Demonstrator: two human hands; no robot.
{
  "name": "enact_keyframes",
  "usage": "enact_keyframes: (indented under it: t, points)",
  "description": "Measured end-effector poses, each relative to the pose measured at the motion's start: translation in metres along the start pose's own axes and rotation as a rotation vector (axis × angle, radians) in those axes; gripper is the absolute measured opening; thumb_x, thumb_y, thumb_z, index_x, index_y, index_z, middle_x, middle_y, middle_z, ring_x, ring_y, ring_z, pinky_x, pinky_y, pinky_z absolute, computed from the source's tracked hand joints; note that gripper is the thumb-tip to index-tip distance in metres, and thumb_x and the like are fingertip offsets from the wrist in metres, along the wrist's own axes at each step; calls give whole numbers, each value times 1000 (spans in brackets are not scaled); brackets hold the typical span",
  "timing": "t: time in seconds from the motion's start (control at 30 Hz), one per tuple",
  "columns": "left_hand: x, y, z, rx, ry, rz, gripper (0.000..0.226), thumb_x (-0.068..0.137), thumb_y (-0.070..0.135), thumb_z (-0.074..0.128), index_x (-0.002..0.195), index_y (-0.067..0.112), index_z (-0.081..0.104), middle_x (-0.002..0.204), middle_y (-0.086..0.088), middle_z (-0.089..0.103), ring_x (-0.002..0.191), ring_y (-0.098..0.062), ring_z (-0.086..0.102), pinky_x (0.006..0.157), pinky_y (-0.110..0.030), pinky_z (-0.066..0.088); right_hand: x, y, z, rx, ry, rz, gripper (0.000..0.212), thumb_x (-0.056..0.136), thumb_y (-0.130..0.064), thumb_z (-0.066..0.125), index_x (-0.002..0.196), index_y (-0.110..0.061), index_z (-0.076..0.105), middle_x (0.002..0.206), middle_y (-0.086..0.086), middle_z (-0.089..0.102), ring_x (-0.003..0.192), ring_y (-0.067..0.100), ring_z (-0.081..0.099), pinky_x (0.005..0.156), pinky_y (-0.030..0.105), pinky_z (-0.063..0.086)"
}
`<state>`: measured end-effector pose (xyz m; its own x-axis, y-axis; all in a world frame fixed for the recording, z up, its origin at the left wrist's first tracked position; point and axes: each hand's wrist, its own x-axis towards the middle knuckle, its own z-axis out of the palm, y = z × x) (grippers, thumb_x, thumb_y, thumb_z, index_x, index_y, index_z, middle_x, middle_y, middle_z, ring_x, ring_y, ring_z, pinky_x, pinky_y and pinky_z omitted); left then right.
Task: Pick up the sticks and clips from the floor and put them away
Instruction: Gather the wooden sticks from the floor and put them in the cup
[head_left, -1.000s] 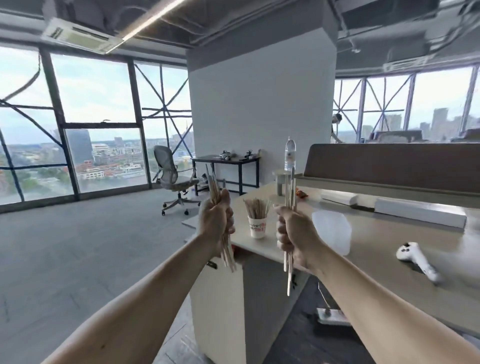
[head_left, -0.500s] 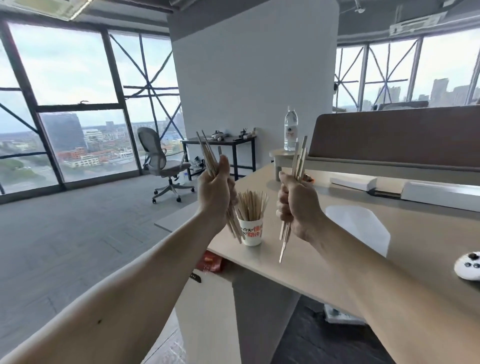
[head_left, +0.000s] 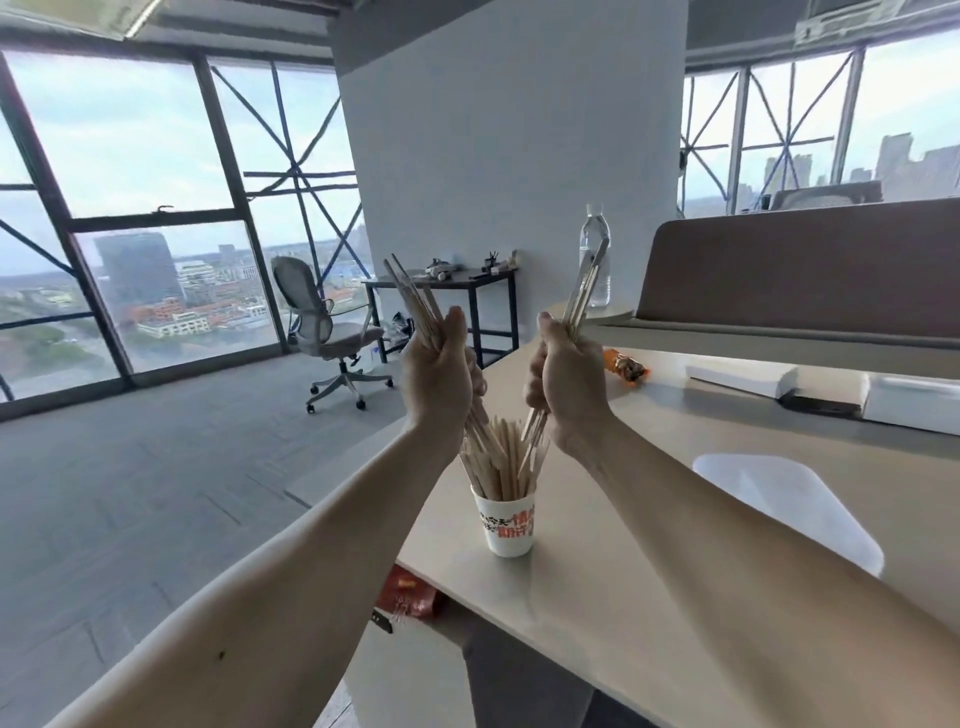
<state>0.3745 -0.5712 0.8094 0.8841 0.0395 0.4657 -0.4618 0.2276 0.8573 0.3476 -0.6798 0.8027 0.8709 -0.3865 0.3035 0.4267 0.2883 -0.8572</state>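
Two hands (head_left: 439, 379) (head_left: 566, 387) grip 2 stick bundles (head_left: 413, 293) (head_left: 587, 280); 1 cup (head_left: 506, 525) w/ sticks (head_left: 498, 457).

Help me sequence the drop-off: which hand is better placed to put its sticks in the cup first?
Left, narrowly. The left hand and right hand both hold stick bundles angled over the paper cup, but the left bundle seems to reach lower among the cup's sticks.
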Motion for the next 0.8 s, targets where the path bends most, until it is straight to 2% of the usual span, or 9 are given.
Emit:
enact_keyframes:
  t: [0.1,0.23,0.4,0.5,0.63,0.7,0.8]
  points:
    - [12,-16,3,50,2,20,37,102,29,50,67,17,44,46,4,42,40,-13,40,45,-29,37,15,8,1,-72,-7,-7,51,103,-26,45,54,-21,37,44,-4,33,35,12,27,39,22,24]
    - [18,-41,-1,185,-40,30,35,102,31,48,74,10,50,48,1,49,41,-15,46,47,-30,42,24,21,-3,-155,-6,32,46,103,-23,46,57,-18,40,46,-2,36,39,13,33,43,24,29]
    - [29,-53,-8,326,-88,12,46,102,35,46,81,-4,56,50,0,56,46,-14,55,47,-23,45,32,45,-7,-273,-34,67,45,102,-27,47,58,-17,46,53,0,43,52,15,43,58,33,39]
    - [35,-53,-13,488,-154,41,47,101,41,46,81,2,61,54,2,62,45,-9,52,47,-23,43,29,55,-4,-354,-58,65,39,101,-29,48,65,-15,51,62,5,47,63,18,47,64,35,40]
    - [34,-50,-22,637,-176,88,45,99,44,49,73,11,66,53,6,56,46,-7,50,52,-28,42,26,66,-3,-422,-105,62,33,102,-29,46,75,-12,53,66,8,43,62,17,44,60,33,37]
    - [32,-50,-26,672,-186,56,45,99,43,50,70,10,61,51,9,49,45,-4,44,52,-27,38,25,71,-3,-413,-122,67,31,102,-30,46,83,-9,57,68,8,45,63,19,45,60,34,38]
    - [24,-53,-30,654,-204,0,41,100,38,51,65,16,49,49,9,42,42,-2,38,47,-19,33,21,79,-7,-440,-160,86,42,103,-32,44,90,5,58,74,13,53,69,21,53,64,42,49]
